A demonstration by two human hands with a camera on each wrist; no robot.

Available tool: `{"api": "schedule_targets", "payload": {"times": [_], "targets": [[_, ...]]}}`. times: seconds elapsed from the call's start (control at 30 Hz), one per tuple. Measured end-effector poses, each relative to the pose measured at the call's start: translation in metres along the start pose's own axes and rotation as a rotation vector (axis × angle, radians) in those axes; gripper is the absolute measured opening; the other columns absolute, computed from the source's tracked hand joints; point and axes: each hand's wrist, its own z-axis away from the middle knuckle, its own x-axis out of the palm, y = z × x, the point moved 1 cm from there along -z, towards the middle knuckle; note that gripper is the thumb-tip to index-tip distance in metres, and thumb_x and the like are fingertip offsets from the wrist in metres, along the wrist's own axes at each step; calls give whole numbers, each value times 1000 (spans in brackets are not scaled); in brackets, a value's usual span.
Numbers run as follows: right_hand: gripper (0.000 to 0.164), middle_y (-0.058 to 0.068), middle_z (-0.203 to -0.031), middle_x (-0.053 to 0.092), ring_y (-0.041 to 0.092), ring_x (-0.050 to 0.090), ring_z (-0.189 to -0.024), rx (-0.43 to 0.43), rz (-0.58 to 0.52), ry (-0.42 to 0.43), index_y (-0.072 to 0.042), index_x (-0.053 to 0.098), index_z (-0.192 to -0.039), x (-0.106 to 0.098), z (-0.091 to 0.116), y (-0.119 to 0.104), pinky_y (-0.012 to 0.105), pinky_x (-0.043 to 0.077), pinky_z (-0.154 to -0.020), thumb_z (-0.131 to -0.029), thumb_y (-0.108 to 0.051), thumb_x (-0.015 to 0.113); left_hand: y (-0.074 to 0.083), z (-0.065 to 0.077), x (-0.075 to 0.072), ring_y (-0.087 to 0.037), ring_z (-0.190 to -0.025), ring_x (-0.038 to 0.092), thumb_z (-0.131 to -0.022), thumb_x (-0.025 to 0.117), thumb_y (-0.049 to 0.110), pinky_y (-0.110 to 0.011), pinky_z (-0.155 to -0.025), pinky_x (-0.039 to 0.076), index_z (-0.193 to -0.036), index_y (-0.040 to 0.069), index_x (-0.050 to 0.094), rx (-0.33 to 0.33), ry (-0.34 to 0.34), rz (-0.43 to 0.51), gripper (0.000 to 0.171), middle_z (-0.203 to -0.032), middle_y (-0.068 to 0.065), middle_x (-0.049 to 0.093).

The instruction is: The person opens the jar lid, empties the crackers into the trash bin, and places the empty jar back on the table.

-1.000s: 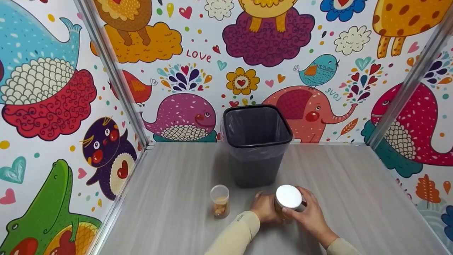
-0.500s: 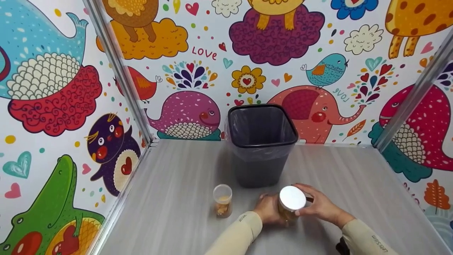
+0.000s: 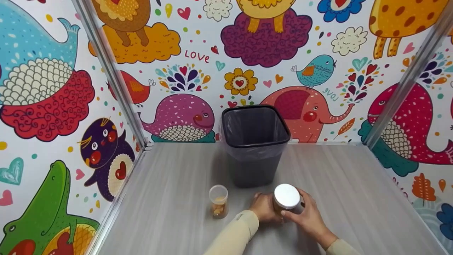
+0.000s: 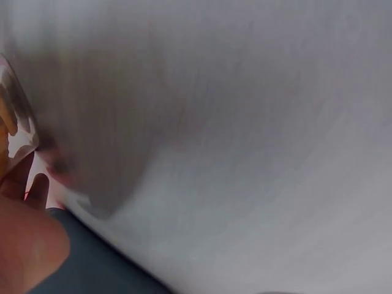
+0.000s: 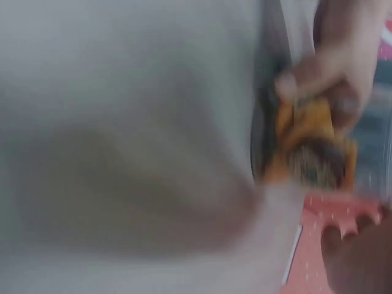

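A clear jar with a white lid (image 3: pixel 287 196) stands between the two hands in the head view. My left hand (image 3: pixel 264 208) grips the jar's body low on its left side. My right hand (image 3: pixel 311 216) holds the lid's rim from the right, thumb in front and fingers behind. In the right wrist view the jar (image 5: pixel 312 147) is blurred and shows orange-brown contents, with left-hand fingers around it. Only an edge of the jar (image 4: pixel 18 116) enters the left wrist view. To the left stands a second clear container (image 3: pixel 218 205) with tan pieces inside.
A dark grey bin (image 3: pixel 254 163) with a clear liner and black rim stands just behind the hands. The grey table (image 3: pixel 170 198) ends at patterned walls (image 3: pixel 198 28) at the back and sides, with metal posts (image 3: pixel 113 74) at the corners.
My right hand swung out to the right around the lid half a second ago and has turned back in. The left hand keeps its grip on the jar. The head view shifted slightly.
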Motion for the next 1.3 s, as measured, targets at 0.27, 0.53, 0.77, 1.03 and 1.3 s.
{"api": "schedule_targets", "payload": {"times": [0.27, 0.53, 0.77, 1.03, 1.3], "targets": [[96, 27, -139, 44, 39, 41, -126, 0, 54, 108, 5, 42, -142, 11, 3, -1, 56, 39, -101, -69, -31, 92, 2, 1, -4, 5, -102, 59, -52, 97, 39, -39, -104, 36, -125, 22, 65, -2, -5, -1, 81, -110, 21, 68], [89, 26, -145, 42, 40, 43, -129, -25, 23, -17, 5, 46, -140, -18, -9, 3, 55, 41, -99, -70, -25, 92, 10, -3, 1, 8, -103, 57, -56, 95, 44, -35, -105, 36, -127, 22, 64, 21, -10, 11, 80, -111, 21, 68], [89, 29, -149, 38, 46, 32, -136, -76, -54, -311, 6, 43, -145, -47, -27, 9, 63, 37, -100, -72, -16, 89, 13, -5, 5, 9, -102, 57, -53, 97, 41, -33, -105, 35, -123, 25, 66, 23, -19, 21, 78, -109, 23, 67], [88, 23, -148, 41, 41, 34, -137, -69, -68, -222, 2, 40, -146, -32, -16, 6, 62, 36, -102, -74, -14, 88, 5, -2, 4, 8, -102, 58, -52, 97, 42, -35, -105, 36, -126, 23, 65, 18, -21, -20, 82, -110, 21, 68], [93, 26, -140, 45, 38, 46, -126, -11, -15, 42, 7, 38, -142, 1, 2, -1, 57, 43, -97, -72, -23, 91, 3, -1, -1, 6, -101, 59, -52, 97, 40, -37, -105, 36, -121, 24, 67, -18, -18, -37, 77, -107, 22, 68]]}}
